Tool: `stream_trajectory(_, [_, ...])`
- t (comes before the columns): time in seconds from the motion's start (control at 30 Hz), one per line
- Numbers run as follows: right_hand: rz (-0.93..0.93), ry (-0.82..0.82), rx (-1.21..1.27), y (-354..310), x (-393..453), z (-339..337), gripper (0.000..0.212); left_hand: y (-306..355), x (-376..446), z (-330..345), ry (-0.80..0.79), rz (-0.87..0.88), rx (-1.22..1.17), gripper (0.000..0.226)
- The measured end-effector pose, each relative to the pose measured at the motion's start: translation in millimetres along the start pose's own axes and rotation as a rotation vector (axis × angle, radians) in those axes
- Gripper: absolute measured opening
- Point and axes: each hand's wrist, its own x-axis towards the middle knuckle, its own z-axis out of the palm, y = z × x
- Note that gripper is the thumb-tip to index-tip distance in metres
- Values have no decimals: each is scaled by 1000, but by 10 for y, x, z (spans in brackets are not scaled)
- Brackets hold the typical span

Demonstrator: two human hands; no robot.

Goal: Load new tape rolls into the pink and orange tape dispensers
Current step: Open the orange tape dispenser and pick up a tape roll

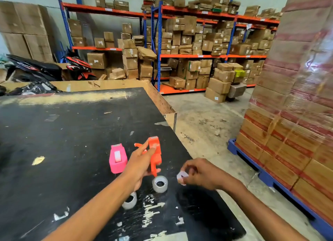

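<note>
My left hand (139, 164) grips the orange tape dispenser (155, 153) and holds it just above the black table (63, 141). The pink tape dispenser (117, 158) stands on the table to its left, with tape showing in its slot. My right hand (200, 174) pinches a small whitish tape core (182, 176) near the table's right edge. One clear tape roll (160, 184) lies on the table under the orange dispenser. A second clear roll (130, 201) sits beneath my left forearm, partly hidden.
The table's right edge runs close to my right hand, with concrete floor (207, 125) beyond. A shrink-wrapped pallet of boxes (292, 114) stands at the right. Shelving with cartons (198, 47) fills the back, and a motorbike (36, 67) is parked at far left.
</note>
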Motion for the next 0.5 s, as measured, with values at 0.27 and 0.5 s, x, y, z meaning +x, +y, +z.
stream_trajectory(0.27, [91,-20,-475,-92,-67,112,50,-25,-120,-61,-28,-43,-77,32])
stream_trajectory(0.5, [-53,-90,-428,-378,293,497,65,36,-235,-251,63,47,-15,38])
